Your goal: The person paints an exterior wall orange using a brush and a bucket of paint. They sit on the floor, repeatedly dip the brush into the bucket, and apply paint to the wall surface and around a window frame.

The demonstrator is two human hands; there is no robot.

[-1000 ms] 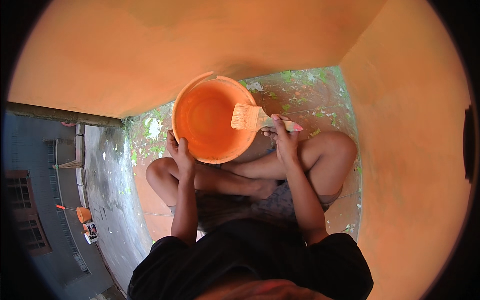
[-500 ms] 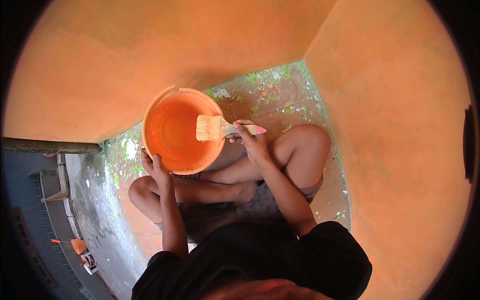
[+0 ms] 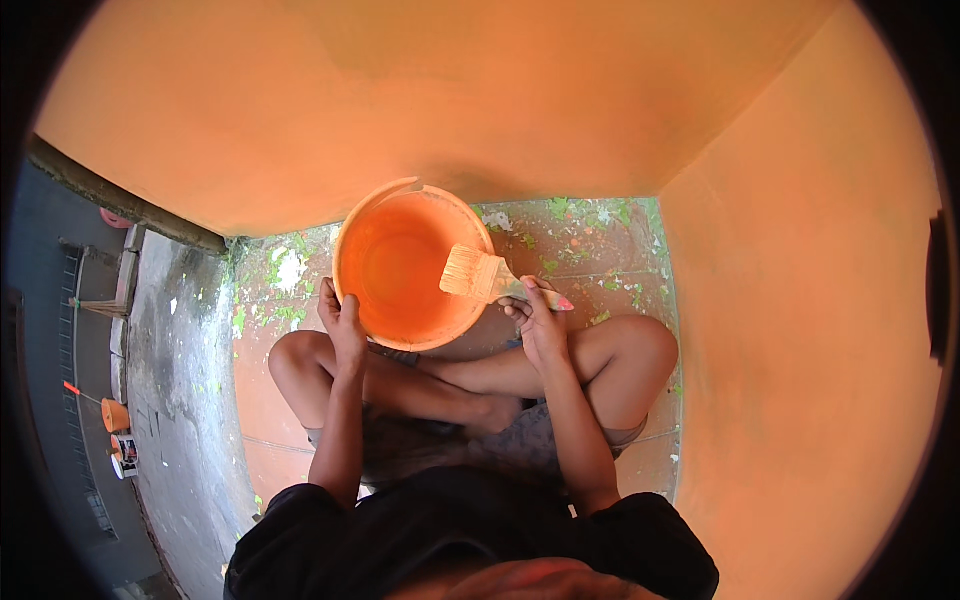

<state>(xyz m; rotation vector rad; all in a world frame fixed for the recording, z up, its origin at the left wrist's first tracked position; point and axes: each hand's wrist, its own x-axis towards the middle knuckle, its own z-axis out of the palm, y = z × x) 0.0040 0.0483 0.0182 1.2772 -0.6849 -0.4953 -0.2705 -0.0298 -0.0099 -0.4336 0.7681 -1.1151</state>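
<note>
An orange bucket (image 3: pixel 405 345) stands tilted in front of my crossed legs, with orange paint inside. My left hand (image 3: pixel 343 322) grips its rim at the near left, thumb over the edge and fingers on the outer side. In my right hand (image 3: pixel 540 325) is a wide paintbrush (image 3: pixel 478 275), held by its handle, which has a pinkish-red end. The brush's bristles, coated in orange, point left and lie over the right part of the bucket's opening. Whether they touch the rim I cannot tell.
Orange walls (image 3: pixel 400 110) meet in a corner at the far right. Green and white flakes are scattered over the tiled floor (image 3: pixel 590 262). At the left lies a grey concrete strip (image 3: pixel 190 350), with a small orange pot (image 3: pixel 116 415) and a white tub (image 3: pixel 124 456) beyond it.
The view has turned, so bucket, brush and both hands appear farther right and slightly lower. My grip on bucket and brush is the same; the brush still hangs over the bucket.
</note>
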